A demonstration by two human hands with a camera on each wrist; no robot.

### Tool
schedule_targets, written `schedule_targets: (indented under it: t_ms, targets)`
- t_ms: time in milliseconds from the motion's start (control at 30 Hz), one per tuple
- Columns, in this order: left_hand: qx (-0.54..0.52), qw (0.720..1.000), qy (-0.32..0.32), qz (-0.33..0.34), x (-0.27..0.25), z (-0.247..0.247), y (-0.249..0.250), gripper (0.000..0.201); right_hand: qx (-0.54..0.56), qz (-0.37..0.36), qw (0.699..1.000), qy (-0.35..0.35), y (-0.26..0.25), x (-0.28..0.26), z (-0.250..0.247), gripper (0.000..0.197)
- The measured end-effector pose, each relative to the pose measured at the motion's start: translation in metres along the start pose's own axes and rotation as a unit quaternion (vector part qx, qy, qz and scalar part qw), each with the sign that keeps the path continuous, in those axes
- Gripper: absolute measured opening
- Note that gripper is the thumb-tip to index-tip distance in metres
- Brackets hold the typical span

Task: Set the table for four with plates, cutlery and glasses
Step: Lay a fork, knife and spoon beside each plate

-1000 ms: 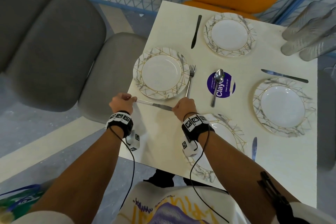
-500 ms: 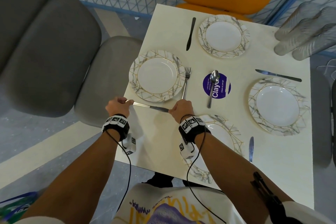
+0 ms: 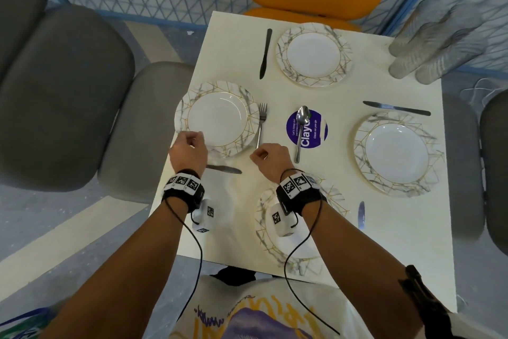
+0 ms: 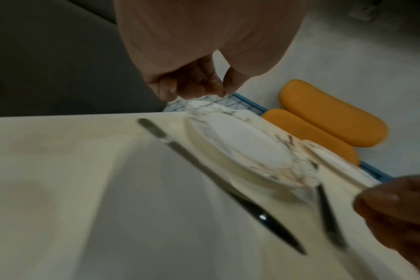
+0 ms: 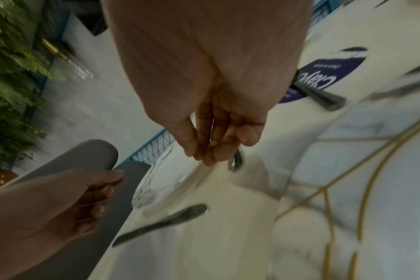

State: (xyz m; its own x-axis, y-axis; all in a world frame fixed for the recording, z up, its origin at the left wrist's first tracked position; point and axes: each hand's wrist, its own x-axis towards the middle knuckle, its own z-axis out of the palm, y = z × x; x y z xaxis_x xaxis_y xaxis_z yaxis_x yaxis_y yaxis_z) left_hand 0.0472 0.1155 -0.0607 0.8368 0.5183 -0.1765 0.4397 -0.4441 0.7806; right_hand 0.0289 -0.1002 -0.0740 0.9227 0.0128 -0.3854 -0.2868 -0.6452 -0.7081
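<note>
Two hands above tabletop (image 3: 275,91), both empty. Left hand (image 3: 189,150) loosely curled, grip holding nothing, over near rim of left plate (image 3: 217,118). Right hand (image 3: 270,158) loosely curled, grip empty, just beside fork (image 3: 261,124) handle. Knife (image 3: 224,169) flat on tabletop between wrists, below both grips, untouched. Spoon (image 3: 301,129) right of right grip, on purple sticker (image 3: 313,132). Glasses (image 3: 434,44) far corner, well apart.

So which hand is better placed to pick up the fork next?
Probably the right hand: it hovers at the lower end of the fork, holding nothing. The left hand sits over the far side of the plate, farther off.
</note>
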Motion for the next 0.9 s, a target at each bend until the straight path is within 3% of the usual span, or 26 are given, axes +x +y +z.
schedule_targets:
  t_ms: [233, 400, 500, 633, 900]
  targets:
    - [-0.012, 0.987, -0.112, 0.114, -0.032, 0.073, 0.068, 0.013, 0.069, 0.017, 0.991, 0.112, 0.032, 0.028, -0.074, 0.013]
    - [-0.011, 0.969, -0.235, 0.075, -0.047, 0.142, 0.095, 0.008, 0.055, 0.047, 0.981, 0.180, 0.056, 0.067, -0.124, 0.016]
    - [0.068, 0.956, -0.279, 0.061, -0.053, 0.174, 0.101, 0.013, 0.016, 0.063, 0.983, 0.171, 0.067, 0.090, -0.136, 0.027]
    - [0.180, 0.939, -0.284, 0.066, -0.059, 0.202, 0.099, 0.018, -0.023, 0.071, 0.990, 0.118, 0.075, 0.110, -0.139, 0.036]
    - [0.222, 0.938, -0.258, 0.059, -0.068, 0.215, 0.097, 0.021, -0.031, 0.075, 0.994, 0.070, 0.076, 0.118, -0.133, 0.011]
